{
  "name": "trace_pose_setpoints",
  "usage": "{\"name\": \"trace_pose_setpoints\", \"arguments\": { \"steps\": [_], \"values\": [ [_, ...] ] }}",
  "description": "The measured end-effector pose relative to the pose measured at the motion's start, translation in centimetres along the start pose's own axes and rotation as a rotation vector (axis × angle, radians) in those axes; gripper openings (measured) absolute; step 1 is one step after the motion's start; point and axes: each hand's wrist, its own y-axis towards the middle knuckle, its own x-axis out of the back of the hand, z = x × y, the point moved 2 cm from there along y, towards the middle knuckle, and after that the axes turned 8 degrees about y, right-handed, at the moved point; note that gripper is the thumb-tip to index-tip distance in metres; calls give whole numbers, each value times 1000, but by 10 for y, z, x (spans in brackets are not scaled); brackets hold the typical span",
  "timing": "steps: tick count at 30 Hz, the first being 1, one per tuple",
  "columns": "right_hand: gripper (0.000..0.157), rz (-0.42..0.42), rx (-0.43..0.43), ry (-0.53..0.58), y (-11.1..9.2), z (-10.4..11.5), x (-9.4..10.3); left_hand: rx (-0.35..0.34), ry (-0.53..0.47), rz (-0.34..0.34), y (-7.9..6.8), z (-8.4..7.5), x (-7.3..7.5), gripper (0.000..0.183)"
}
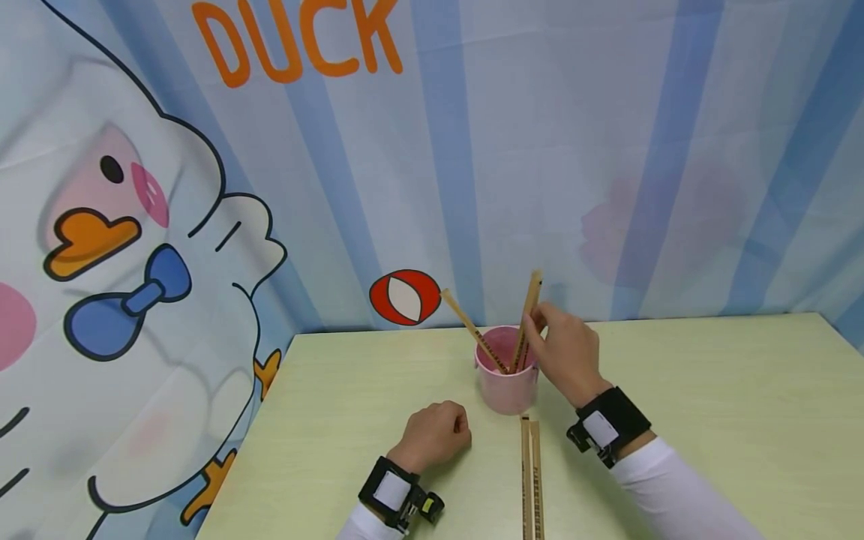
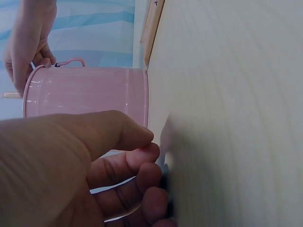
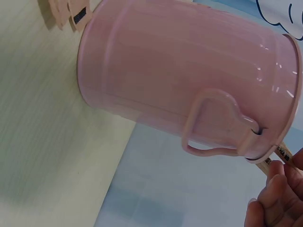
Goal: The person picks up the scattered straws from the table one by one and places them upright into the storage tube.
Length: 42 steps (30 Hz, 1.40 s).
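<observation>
A pink metal bucket (image 1: 508, 393) stands upright on the table, several slim wooden sticks with dark print leaning in it. My right hand (image 1: 567, 352) is at its right rim, thumb and fingertips pinching a wooden stick (image 1: 533, 289) whose lower end is inside the bucket. Another stick (image 1: 466, 313) tilts out to the left. In the right wrist view, the fingers (image 3: 274, 189) hold the stick just past the rim, beside the looped handle (image 3: 189, 125). My left hand (image 1: 435, 435) rests on the table left of the bucket, fingers loosely curled, with nothing in them.
Two more wooden sticks (image 1: 536, 480) lie side by side on the pale wooden table (image 1: 709, 420), in front of the bucket. A blue striped cloth (image 1: 540, 150) with a duck print hangs behind the table's back edge.
</observation>
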Motion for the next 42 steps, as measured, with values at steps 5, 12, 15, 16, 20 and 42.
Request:
{"name": "trace_pose_setpoints", "arguments": {
  "steps": [5, 12, 15, 16, 20, 42],
  "values": [
    [23, 10, -18, -8, -2, -2, -4, -4, -9, -5, 0, 1, 0, 16],
    [23, -8, -3, -5, -2, -5, -6, -8, -7, -12, 1, 1, -1, 16],
    [24, -10, -2, -6, -3, -6, -6, -5, -7, -7, 1, 1, -1, 16],
    [24, -9, -3, -7, -3, -6, -6, -4, -6, -6, 0, 1, 0, 16],
    [25, -2, -14, -12, -3, -8, -5, 0, -5, -2, 0, 1, 0, 16],
    [25, 411, -195, -93, -41, -45, 26, 7, 7, 6, 0, -2, 1, 15]
  ]
}}
